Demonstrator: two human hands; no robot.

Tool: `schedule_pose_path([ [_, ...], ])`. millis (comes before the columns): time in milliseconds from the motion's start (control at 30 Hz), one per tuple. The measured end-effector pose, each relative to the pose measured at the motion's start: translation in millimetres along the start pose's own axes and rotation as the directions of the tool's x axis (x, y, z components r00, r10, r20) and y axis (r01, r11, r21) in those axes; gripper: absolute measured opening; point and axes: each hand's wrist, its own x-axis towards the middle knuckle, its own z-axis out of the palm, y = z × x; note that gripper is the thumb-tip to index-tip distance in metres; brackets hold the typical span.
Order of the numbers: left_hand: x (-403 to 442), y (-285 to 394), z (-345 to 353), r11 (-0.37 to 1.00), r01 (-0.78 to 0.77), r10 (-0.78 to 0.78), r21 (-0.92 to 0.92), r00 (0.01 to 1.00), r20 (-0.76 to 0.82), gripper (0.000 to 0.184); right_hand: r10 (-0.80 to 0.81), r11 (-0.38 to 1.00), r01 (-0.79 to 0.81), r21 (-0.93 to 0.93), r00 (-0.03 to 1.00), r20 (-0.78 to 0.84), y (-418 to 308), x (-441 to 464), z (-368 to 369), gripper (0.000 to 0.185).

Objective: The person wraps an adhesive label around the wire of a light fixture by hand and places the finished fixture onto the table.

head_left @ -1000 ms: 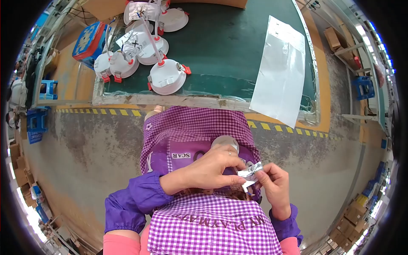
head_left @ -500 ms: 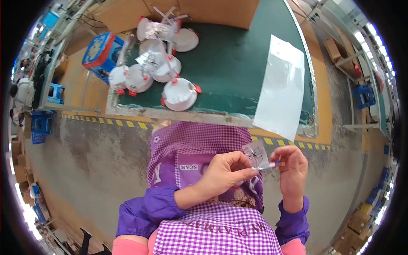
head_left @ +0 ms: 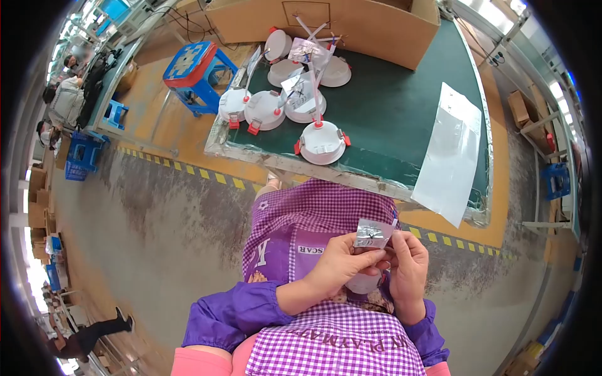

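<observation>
A silvery printed label (head_left: 374,234) is pinched by my left hand (head_left: 343,262), whose thumb and fingers press on its lower left edge. My right hand (head_left: 409,263) is closed at the label's right side, with a thin wire or tube end showing above its fingertips. Below both hands a round white lamp (head_left: 364,283) rests over my lap, partly hidden by my fingers. On the green table (head_left: 382,106) another white lamp (head_left: 322,143) with red-tipped clips lies near the front edge, with several similar lamps behind it.
A large cardboard box (head_left: 376,31) stands at the table's back. A white sheet (head_left: 448,153) overhangs the front right edge. Left of the table is a blue and red stool (head_left: 191,66). A person (head_left: 88,338) is at the lower left, and others are at the upper left.
The view has swung, so the table sits further right. The label has been raised from near my lap and turned, and my right hand has come back in close beside my left hand.
</observation>
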Motion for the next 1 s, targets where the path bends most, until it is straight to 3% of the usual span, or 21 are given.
schedule_pose_path([
  [167, 0, -10, -14, 1.000, 0.021, -0.021, -0.016, 1.000, -0.010, 0.024, 0.030, 0.998, -0.030, 0.046, 1.000, 0.006, 12, 2, 9, 0.017],
  [267, -3, -7, -16, 1.000, -0.021, 0.021, 0.012, 1.000, 0.001, 0.030, -0.056, 0.998, 0.056, 0.031, 0.998, -0.014, 24, 7, 6, 0.017],
  [367, -10, -7, -18, 0.955, -0.238, 0.248, 0.175, 0.968, -0.033, 0.036, -0.126, 0.991, 0.122, -0.054, 0.990, -0.068, 25, 7, 13, 0.016],
  [467, -19, 9, -12, 0.892, -0.306, 0.358, 0.333, 0.928, -0.107, 0.037, -0.119, 0.991, 0.118, -0.070, 0.993, -0.008, 22, 5, 16, 0.014],
  [667, -13, 13, -20, 0.966, -0.235, 0.248, 0.109, 0.959, -0.135, 0.031, -0.120, 0.986, 0.119, -0.113, 0.993, -0.002, 20, 6, 21, 0.013],
  [1000, -10, 9, -32, 0.983, -0.183, 0.180, -0.003, 0.972, -0.148, 0.020, -0.062, 0.992, 0.059, -0.114, 0.998, -0.023, 20, 8, 20, 0.014],
])
